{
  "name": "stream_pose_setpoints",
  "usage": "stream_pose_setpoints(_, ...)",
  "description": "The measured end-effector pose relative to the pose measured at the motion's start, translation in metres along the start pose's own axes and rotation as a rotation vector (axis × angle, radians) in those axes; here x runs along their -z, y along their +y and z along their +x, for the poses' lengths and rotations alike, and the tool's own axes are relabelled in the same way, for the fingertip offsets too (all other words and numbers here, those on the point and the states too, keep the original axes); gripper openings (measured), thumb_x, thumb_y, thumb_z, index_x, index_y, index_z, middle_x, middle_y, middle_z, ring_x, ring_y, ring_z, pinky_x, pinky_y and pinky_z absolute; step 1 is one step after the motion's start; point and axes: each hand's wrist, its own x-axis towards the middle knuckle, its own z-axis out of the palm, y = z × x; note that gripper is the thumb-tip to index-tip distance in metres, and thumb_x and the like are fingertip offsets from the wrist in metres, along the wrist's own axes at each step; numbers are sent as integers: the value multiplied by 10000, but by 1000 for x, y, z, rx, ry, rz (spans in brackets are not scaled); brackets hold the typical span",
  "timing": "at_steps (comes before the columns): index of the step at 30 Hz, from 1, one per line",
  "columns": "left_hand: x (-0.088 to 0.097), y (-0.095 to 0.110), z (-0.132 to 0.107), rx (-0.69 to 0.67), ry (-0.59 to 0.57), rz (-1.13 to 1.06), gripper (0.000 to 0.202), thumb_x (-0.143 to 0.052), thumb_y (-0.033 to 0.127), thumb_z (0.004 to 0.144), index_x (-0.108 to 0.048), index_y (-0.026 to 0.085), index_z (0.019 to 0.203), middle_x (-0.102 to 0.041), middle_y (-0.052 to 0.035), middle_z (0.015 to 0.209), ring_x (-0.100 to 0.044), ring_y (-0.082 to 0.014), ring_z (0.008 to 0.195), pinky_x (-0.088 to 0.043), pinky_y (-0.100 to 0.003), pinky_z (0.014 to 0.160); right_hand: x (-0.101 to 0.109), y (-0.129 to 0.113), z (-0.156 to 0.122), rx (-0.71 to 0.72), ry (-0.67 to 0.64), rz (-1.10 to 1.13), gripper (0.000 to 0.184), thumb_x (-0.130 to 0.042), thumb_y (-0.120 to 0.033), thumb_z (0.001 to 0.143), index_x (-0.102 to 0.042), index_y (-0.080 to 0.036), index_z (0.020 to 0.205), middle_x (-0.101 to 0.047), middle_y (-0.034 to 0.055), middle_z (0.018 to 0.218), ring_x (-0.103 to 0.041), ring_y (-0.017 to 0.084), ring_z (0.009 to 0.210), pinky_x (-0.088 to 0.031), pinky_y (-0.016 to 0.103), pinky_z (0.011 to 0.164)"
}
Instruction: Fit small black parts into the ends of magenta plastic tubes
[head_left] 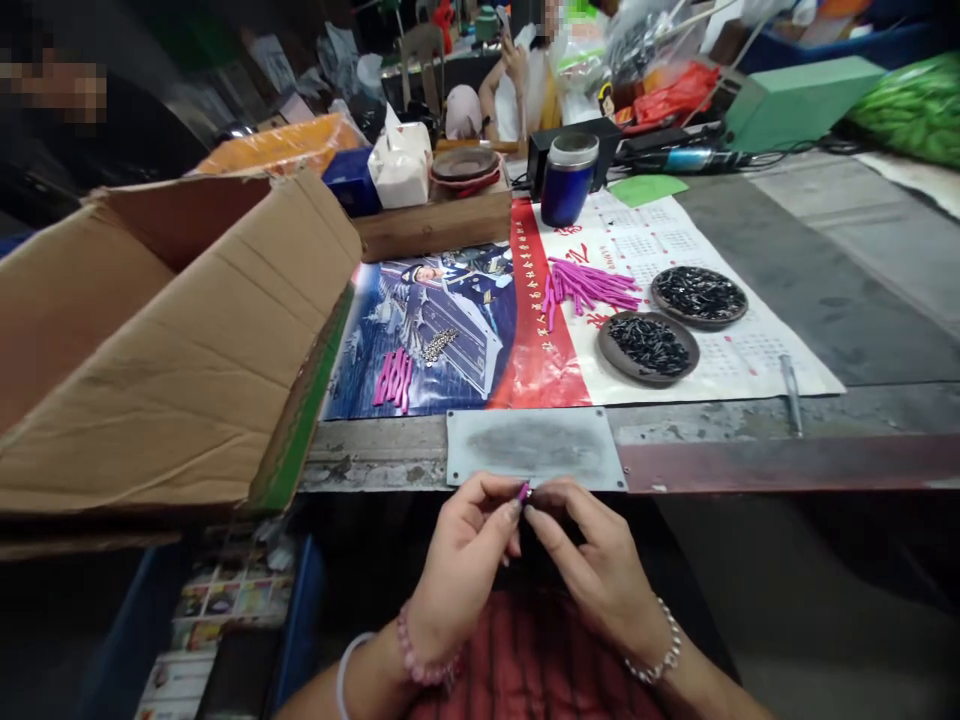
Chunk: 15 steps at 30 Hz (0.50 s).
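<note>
My left hand (474, 540) is closed in a pinch on a short magenta stick (523, 493), just in front of the table's near edge. My right hand (589, 545) pinches at the stick's end, on a small shiny piece too tiny to make out. Just beyond both hands lies a grey metal plate (536, 445) with a dark smudged middle. Several magenta sticks (394, 380) lie on a poster at left, beside a heap of small silvery beads (439, 345). A larger pile of magenta sticks (589, 285) rests farther back.
Two brown dishes hold slim black pieces: a near dish (609, 360) and a far dish (742, 310). A pen-like tool (790, 395) lies at right. An open cardboard box (285, 330) stands at left. Behind are a blue cup (564, 190), a wooden box (435, 225) and another person.
</note>
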Motion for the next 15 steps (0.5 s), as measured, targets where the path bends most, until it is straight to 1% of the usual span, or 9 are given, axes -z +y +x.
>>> stream_pose_setpoints(2, -5, -6, -9, 0, 11, -72, 243, -750, 367, 864, -678, 157, 963, -578, 35, 696, -467, -62, 531, -384, -160, 500, -3, -3, 0, -2, 1, 8, 76, -572, -195, 976, -632, -204, 930, -679, 15, 832, -669, 140, 748, -540, 222, 691)
stream_pose_setpoints(4, -10, -12, -15, -32, 4, -119, 256, -731, 395, 889, -662, 169, 988, -597, 31, 737, -423, -42, 496, -359, -153, 469, -4, -6, 0, 9, 4, -4, 115, -555, -191, 978, -615, -201, 880, -658, 8, 791, -649, 132, 705, -524, 218, 662)
stream_pose_setpoints(6, -14, -18, -21, -80, 5, -138, 250, -697, 405, 922, -648, 183, 1025, -641, 8, 817, -434, -41, 505, -384, -161, 485, -4, -10, 0, 11, -8, -21, 156, -536, -187, 980, -588, -201, 833, -632, 2, 753, -623, 126, 661, -503, 218, 622)
stream_pose_setpoints(8, -19, -24, -26, -123, 16, -138, 232, -656, 405, 956, -632, 199, 1058, -675, -18, 890, -523, -69, 589, -452, -182, 567, -5, -13, -2, 7, -18, -33, 182, -512, -192, 987, -570, -203, 815, -614, 1, 731, -601, 124, 625, -485, 221, 583)
stream_pose_setpoints(10, -23, -31, -31, -179, 44, -109, 210, -604, 402, 989, -619, 211, 1074, -688, -34, 937, -609, -117, 737, -512, -224, 701, -6, -14, -3, 31, 10, -56, 213, -503, -200, 994, -549, -207, 786, -582, -8, 693, -569, 117, 582, -460, 220, 544)
stream_pose_setpoints(13, -28, -40, -38, -282, 87, -33, 197, -539, 381, 1023, -618, 216, 1094, -688, -47, 1002, -644, -158, 879, -532, -282, 847, -10, -13, -5, 141, 82, -144, 275, -506, -196, 989, -510, -217, 715, -503, -29, 615, -491, 104, 508, -391, 229, 494)
stream_pose_setpoints(15, -29, -44, -41, -328, 108, 1, 199, -530, 366, 1027, -630, 213, 1104, -685, -52, 1029, -648, -170, 923, -527, -295, 888, -12, -12, -5, 191, 105, -184, 315, -490, -182, 987, -482, -223, 675, -456, -37, 576, -438, 102, 479, -349, 244, 480)
